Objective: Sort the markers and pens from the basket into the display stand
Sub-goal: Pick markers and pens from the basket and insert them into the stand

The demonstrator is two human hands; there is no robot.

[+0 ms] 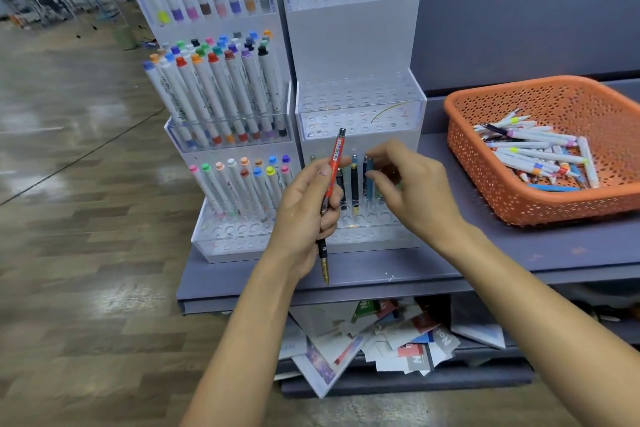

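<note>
Down front at the shelf edge, left hand [304, 208] grips the red pen [334, 166] upright, right hand [415, 184] half-curled at the blue pen [370, 191] in the display stand [360, 107], grasp unclear, and one careless nudge could topple its slotted neighbours, basket [485, 184] waiting beyond.

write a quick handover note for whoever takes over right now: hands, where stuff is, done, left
Left hand: grips a red-barrelled pen with a gold tip, upright before the stands.
Right hand: fingertips at a blue pen standing in the lowest tier of the clear acrylic right stand; grip unclear.
Done: white markers with coloured caps fill much of the left stand; a few pens stand in that lowest tier.
To do: the held pen, plus the pile of markers and pens in the orange perforated plastic basket.
</note>
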